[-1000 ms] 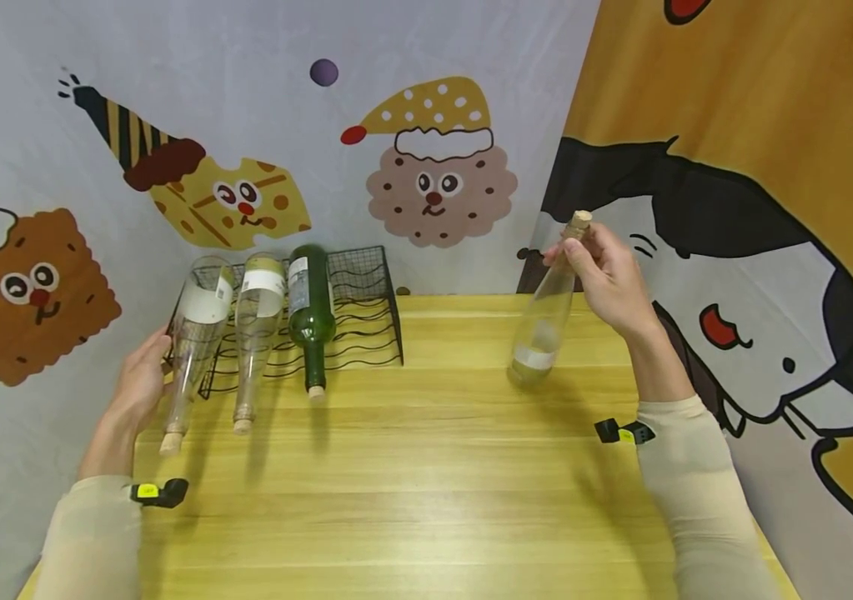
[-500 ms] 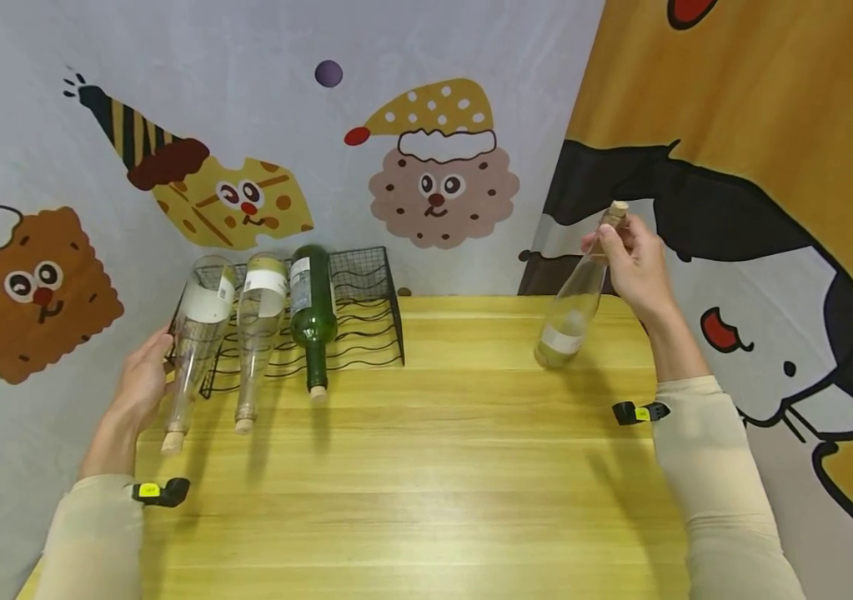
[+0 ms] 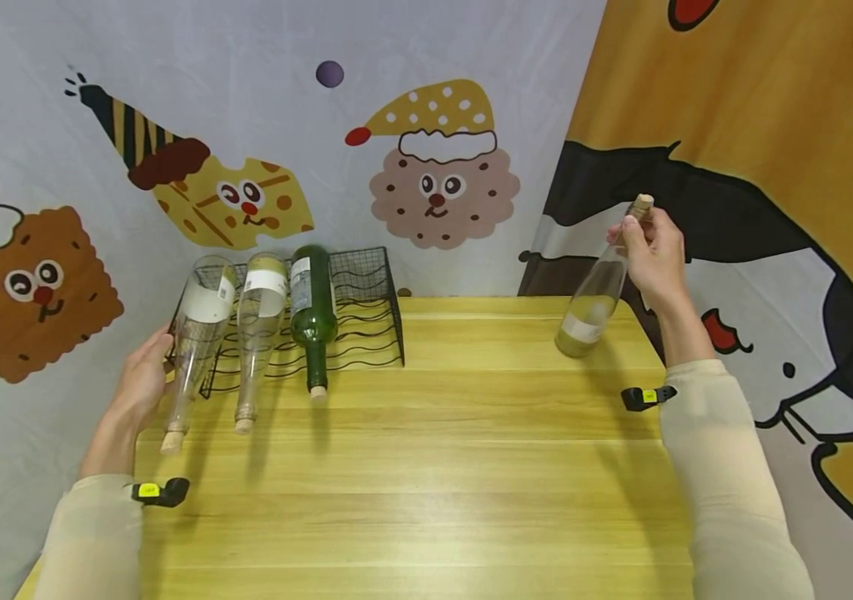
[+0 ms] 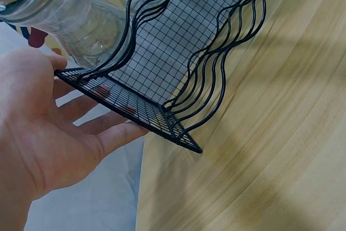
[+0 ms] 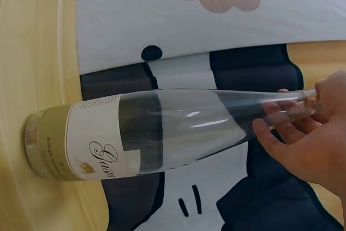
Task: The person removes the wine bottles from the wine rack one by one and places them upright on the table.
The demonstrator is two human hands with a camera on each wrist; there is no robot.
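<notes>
My right hand (image 3: 654, 258) holds a clear corked wine bottle (image 3: 594, 300) by its neck. The bottle leans, cork towards the upper right, and its base is at the table's far right; whether it touches the wood I cannot tell. The right wrist view shows its white and gold label (image 5: 97, 139). At the left, my left hand (image 3: 143, 379) holds the side of a black wire wine rack (image 3: 362, 333), with fingers (image 4: 116, 136) against the mesh end panel. Two clear corked bottles, one nearest that hand (image 3: 197, 350) and one beside it (image 3: 253, 333), and a green bottle (image 3: 313, 325) lie in the rack, necks forward.
The wooden table (image 3: 426, 467) reaches up to a printed cartoon cloth (image 3: 268, 83) behind and at the sides. The rack's right-hand slots hold no bottle. Corked necks stick out past the rack's front edge.
My right hand has carried the clear wine bottle to the right and slightly farther back. My left hand, the rack and the bottles in it stay in place.
</notes>
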